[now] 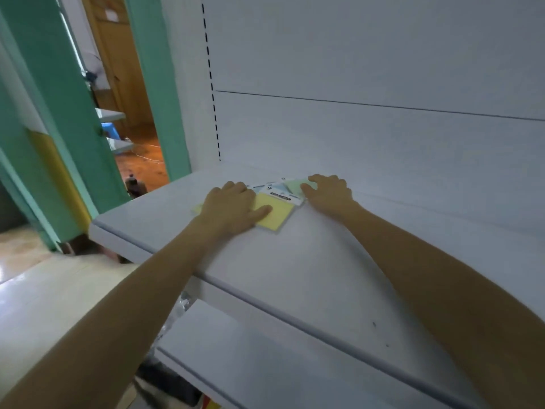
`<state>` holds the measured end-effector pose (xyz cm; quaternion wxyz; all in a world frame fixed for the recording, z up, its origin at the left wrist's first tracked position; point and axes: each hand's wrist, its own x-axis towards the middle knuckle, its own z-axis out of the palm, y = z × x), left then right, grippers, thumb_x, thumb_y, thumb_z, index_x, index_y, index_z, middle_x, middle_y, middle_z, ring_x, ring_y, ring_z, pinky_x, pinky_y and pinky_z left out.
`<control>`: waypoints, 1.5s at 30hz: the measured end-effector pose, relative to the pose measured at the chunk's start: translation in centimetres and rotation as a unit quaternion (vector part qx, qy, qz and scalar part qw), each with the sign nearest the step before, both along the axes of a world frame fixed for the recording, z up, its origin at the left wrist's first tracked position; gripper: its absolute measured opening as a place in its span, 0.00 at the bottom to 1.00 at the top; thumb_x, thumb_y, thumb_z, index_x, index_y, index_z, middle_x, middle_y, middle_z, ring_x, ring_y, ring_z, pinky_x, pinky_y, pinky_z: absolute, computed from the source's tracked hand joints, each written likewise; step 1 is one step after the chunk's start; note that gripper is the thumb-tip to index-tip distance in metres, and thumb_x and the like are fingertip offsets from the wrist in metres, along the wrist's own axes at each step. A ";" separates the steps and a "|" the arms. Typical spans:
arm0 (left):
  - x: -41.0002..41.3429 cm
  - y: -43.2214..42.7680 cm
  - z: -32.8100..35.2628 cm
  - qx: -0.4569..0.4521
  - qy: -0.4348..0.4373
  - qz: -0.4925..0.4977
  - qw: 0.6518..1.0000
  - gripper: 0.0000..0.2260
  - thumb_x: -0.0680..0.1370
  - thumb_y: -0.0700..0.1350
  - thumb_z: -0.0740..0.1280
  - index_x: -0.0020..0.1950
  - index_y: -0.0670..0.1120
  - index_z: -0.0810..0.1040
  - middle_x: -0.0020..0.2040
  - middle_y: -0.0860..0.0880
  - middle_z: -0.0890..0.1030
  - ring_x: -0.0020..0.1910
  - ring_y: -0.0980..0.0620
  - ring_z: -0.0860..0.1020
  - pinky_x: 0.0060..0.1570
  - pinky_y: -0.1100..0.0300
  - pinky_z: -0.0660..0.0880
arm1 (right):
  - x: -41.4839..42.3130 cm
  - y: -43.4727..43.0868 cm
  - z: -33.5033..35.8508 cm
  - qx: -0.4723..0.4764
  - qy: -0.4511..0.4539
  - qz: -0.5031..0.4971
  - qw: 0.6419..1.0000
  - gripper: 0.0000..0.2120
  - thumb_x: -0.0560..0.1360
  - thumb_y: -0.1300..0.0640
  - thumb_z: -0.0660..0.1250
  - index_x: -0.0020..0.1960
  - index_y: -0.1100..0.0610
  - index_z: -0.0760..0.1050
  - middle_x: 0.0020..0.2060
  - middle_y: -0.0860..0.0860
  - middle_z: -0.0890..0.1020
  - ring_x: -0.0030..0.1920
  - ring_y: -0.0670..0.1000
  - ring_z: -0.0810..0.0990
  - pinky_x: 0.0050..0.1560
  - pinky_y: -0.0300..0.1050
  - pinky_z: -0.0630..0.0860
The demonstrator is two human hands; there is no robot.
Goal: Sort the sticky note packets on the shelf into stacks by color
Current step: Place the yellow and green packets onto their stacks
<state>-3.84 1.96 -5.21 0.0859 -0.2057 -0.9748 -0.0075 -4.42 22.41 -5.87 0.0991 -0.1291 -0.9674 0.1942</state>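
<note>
Reaching over the shelf's front lip, wide board before the packets. Left hand flat, fingers straight, pressing one yellow packet. Right hand bent over one green packet, hold unclear. Between them one blue packet. Yellowish sliver beside left hand. All near back panel.

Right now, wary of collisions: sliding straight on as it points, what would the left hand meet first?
Probably the pale blue sticky note packet ahead of the left hand; depth unclear.

Your left hand lies flat, palm down, thumb toward 3 o'clock; your right hand is arched, fingers bent (tips hidden).
</note>
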 end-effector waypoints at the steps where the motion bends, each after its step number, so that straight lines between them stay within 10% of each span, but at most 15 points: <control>1: -0.5 0.1 -0.2 0.008 -0.001 -0.009 1.000 0.25 0.77 0.63 0.52 0.63 0.46 0.72 0.65 0.46 0.72 0.66 0.46 0.67 0.61 0.51 0.65 | -0.5 -0.1 -0.3 -0.017 -0.015 -0.015 1.000 0.23 0.77 0.43 0.55 0.69 0.49 0.64 0.67 0.59 0.68 0.68 0.60 0.64 0.67 0.51 0.62; 9: -4.3 0.8 1.4 0.145 -0.096 -0.097 0.980 0.18 0.73 0.60 0.65 0.36 0.46 0.71 0.39 0.48 0.72 0.55 0.42 0.73 0.46 0.53 0.69 | -0.6 -0.8 0.4 -0.139 0.027 -0.065 0.988 0.20 0.71 0.55 0.68 0.63 0.54 0.72 0.65 0.55 0.73 0.63 0.55 0.73 0.61 0.46 0.69; 13: -4.8 1.2 0.7 0.318 -0.128 -0.115 0.932 0.17 0.73 0.51 0.68 0.58 0.46 0.73 0.57 0.46 0.79 0.58 0.45 0.75 0.54 0.56 0.71 | 1.8 -0.4 0.6 -0.168 0.084 -0.105 0.977 0.17 0.69 0.62 0.66 0.58 0.55 0.76 0.55 0.54 0.75 0.48 0.53 0.75 0.43 0.40 0.72; 20: -3.3 0.6 1.0 0.468 -0.133 -0.152 0.860 0.22 0.76 0.38 0.58 0.69 0.49 0.63 0.61 0.46 0.75 0.57 0.44 0.74 0.46 0.60 0.64 | 7.1 -0.2 1.1 -0.243 0.168 -0.138 0.945 0.13 0.70 0.67 0.62 0.50 0.55 0.78 0.47 0.55 0.73 0.40 0.51 0.73 0.34 0.33 0.70; 25: -2.4 0.3 0.5 0.471 -0.131 -0.249 0.836 0.27 0.74 0.34 0.57 0.71 0.52 0.63 0.66 0.45 0.73 0.65 0.43 0.71 0.59 0.55 0.68 | 10.1 -0.7 0.6 -0.356 0.236 -0.136 0.894 0.15 0.71 0.69 0.59 0.46 0.50 0.76 0.46 0.54 0.72 0.38 0.50 0.73 0.35 0.36 0.71; 33: -1.6 1.6 0.6 0.438 -0.056 -0.303 0.844 0.24 0.77 0.34 0.60 0.72 0.41 0.61 0.61 0.37 0.70 0.58 0.41 0.71 0.52 0.65 0.63 | 11.9 -0.7 1.8 -0.368 0.327 -0.137 0.859 0.25 0.71 0.74 0.55 0.63 0.58 0.72 0.56 0.50 0.72 0.43 0.41 0.74 0.37 0.24 0.73; 45: 7.9 11.9 2.0 0.408 -0.060 -0.382 0.827 0.25 0.77 0.34 0.60 0.74 0.40 0.57 0.65 0.35 0.69 0.67 0.41 0.66 0.62 0.58 0.63 | 26.4 6.9 3.7 -0.303 0.332 -0.146 0.881 0.28 0.70 0.75 0.57 0.66 0.55 0.69 0.56 0.45 0.71 0.53 0.48 0.70 0.45 0.28 0.70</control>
